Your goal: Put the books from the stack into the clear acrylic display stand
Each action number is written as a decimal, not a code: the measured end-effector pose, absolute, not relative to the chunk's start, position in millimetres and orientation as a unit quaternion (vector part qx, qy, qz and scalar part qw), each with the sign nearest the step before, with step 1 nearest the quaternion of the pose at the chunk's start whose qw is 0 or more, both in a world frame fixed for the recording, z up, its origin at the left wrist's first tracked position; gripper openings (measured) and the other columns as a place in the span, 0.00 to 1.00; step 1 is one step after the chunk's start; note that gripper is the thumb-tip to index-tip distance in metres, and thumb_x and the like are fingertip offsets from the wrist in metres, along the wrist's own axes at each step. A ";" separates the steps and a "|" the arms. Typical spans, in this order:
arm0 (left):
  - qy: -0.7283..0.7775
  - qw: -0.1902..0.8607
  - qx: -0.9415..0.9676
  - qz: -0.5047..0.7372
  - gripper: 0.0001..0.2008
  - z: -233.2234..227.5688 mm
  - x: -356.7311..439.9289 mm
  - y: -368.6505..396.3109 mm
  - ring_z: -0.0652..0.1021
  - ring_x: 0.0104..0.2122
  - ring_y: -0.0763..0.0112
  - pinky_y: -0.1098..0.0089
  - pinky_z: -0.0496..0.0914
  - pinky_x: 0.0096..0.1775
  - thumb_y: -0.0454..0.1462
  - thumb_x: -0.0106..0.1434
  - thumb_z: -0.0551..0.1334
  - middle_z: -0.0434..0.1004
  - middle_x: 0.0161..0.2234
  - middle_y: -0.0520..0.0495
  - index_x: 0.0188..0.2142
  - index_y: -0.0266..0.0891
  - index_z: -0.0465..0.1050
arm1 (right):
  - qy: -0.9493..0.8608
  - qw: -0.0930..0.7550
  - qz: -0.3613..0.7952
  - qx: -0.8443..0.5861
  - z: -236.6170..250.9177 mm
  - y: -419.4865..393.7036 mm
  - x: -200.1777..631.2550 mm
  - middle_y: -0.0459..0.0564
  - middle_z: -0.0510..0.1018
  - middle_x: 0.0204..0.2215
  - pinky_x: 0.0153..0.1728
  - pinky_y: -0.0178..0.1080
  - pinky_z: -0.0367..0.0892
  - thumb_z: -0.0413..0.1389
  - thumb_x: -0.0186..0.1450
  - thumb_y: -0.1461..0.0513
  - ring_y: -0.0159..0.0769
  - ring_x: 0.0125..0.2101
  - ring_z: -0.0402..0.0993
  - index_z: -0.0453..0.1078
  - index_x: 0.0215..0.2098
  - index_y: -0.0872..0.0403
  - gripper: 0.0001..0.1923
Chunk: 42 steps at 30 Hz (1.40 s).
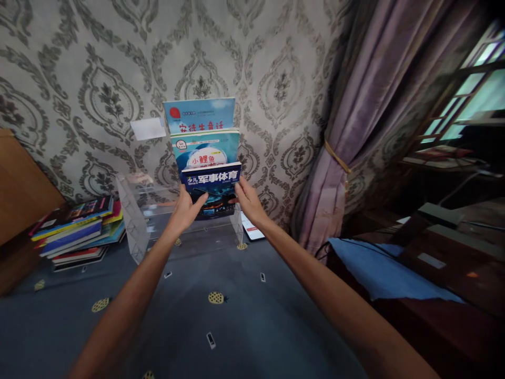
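A dark blue book [213, 197] with white lettering is upright between my hands at the clear acrylic book rack [136, 210]. My left hand [188, 206] grips its left edge, thumb lying on the cover. On the opposite edge, my right hand [248, 200] has its fingers closed round the book. Behind it stand a teal book [207, 145] and, higher at the back, a light blue book [203, 111], both on the right side of the rack. The dark book covers their lower parts, and its own bottom edge is hard to make out against the clear plastic.
Several books lie in an uneven stack [79, 229] left of the rack. A phone or tablet with a lit screen [252, 230] is behind the rack's right end. Patterned wallpaper rises behind; a tied purple curtain [325, 179] and a blue cloth [379, 268] are at right.
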<state>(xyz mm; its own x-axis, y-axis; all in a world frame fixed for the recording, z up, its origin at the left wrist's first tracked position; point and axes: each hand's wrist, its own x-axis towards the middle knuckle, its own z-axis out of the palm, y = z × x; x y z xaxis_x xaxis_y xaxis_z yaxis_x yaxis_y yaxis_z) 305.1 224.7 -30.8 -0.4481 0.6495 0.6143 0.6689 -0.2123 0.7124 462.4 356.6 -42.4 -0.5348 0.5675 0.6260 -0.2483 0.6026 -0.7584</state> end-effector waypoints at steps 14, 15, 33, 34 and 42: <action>-0.761 0.132 -0.486 -0.408 0.10 -49.6 312.9 223.1 0.78 0.39 0.54 0.59 0.71 0.41 0.39 0.69 0.53 0.75 0.37 0.41 0.47 0.38 0.62 | -0.754 0.558 0.316 -0.146 -66.6 379.5 459.7 0.54 0.72 0.41 0.37 0.45 0.79 0.53 0.66 0.59 0.42 0.41 0.73 0.71 0.47 0.51 0.13; -0.761 0.133 -0.489 -0.406 0.10 -49.8 312.3 222.4 0.78 0.38 0.55 0.60 0.71 0.41 0.39 0.70 0.53 0.75 0.37 0.42 0.47 0.38 0.62 | -0.756 0.556 0.311 -0.151 -65.8 380.7 459.9 0.54 0.72 0.41 0.37 0.45 0.79 0.53 0.65 0.59 0.42 0.40 0.73 0.72 0.46 0.52 0.12; -0.782 0.150 -0.499 -0.342 0.08 -48.3 313.8 220.4 0.79 0.37 0.56 0.65 0.69 0.36 0.38 0.72 0.51 0.77 0.37 0.39 0.46 0.36 0.61 | -0.753 0.550 0.316 -0.173 -62.6 387.3 460.9 0.50 0.76 0.35 0.37 0.42 0.74 0.56 0.61 0.60 0.39 0.35 0.74 0.73 0.38 0.52 0.08; -0.791 0.152 -0.497 -0.323 0.09 -47.0 314.2 219.8 0.80 0.37 0.55 0.65 0.68 0.36 0.38 0.72 0.50 0.78 0.37 0.38 0.47 0.36 0.61 | -0.754 0.552 0.311 -0.176 -63.1 386.6 461.7 0.50 0.76 0.35 0.37 0.42 0.74 0.56 0.62 0.60 0.39 0.35 0.74 0.73 0.39 0.52 0.08; -0.860 0.197 -0.434 -0.180 0.15 -32.2 320.4 216.1 0.81 0.35 0.52 0.65 0.66 0.33 0.42 0.75 0.46 0.80 0.34 0.36 0.47 0.36 0.65 | -0.739 0.569 0.303 -0.196 -68.5 385.4 463.4 0.56 0.78 0.40 0.41 0.45 0.72 0.54 0.65 0.55 0.43 0.40 0.75 0.72 0.46 0.54 0.15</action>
<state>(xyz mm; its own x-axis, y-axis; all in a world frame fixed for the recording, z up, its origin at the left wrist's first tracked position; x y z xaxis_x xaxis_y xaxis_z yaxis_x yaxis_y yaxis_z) 320.4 216.1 -32.2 -0.5453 0.6761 0.4956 0.8180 0.5584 0.1382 463.4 385.4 -68.5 -0.2765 0.6346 0.7217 -0.0541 0.7395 -0.6710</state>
